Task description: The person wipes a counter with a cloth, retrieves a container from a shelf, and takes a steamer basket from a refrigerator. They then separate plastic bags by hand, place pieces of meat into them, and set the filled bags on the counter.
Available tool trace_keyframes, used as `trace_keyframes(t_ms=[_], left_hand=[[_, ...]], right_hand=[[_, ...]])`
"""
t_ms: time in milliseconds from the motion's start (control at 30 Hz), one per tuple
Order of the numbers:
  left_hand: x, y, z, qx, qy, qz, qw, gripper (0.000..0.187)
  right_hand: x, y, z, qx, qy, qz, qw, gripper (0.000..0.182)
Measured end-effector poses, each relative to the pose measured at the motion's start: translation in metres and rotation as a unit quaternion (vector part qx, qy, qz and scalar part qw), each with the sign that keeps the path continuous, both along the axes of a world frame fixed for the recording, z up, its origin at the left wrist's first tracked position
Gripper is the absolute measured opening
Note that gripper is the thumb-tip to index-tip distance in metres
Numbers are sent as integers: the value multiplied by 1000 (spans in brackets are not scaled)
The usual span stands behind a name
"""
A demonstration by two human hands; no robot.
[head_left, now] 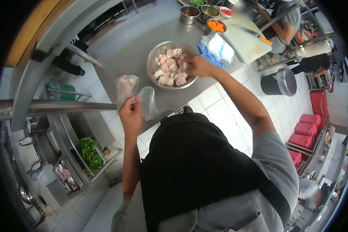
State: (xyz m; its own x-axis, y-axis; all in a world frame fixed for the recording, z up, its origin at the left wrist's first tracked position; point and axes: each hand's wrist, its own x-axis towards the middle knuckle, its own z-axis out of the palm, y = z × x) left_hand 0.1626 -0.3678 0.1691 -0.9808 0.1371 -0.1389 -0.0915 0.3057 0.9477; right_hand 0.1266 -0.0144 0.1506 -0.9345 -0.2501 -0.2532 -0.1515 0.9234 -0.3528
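A steel bowl on the metal table holds several pale pink pieces of raw meat, which look like chicken. My right hand reaches over the bowl's right side. Its fingers are closed at a piece of meat there, and the fingertips are partly hidden. Beside the table's front edge, my left hand pinches a clear plastic bag, which hangs open and looks empty. Just behind that bag, a second clear bag with pale meat in it lies on the table.
Right of the bowl are a blue cloth, a white packet and a cutting board with an orange-handled knife. Steel pots and cut carrots stand behind. A metal post juts in from the left. Other people work nearby.
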Motion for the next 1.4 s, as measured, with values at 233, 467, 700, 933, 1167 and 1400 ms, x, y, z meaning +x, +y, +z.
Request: trace_keyframes(t_ms=[233,467,700,933,1167,1400], left_hand=[[-6,-9,5,33,19,-13,999,23],[-6,-8,-1,30,58,-67,996,19],[-2,-14,-1,113,66,-86,988,20],[3,-18,-39,56,98,-51,992,20],[-17,-20,-28,57,28,-32,997,24],[-16,-16,-23,106,-11,-42,993,27]], right_hand=[[13,9,0,-702,-102,-265,653,44],[75,-116,44,-813,-245,-153,506,50],[86,-189,17,-802,-272,-244,473,59],[91,-201,18,-637,-234,-298,671,64],[53,-116,9,-20,155,-237,959,37],[16,-116,6,138,-25,-219,966,57]])
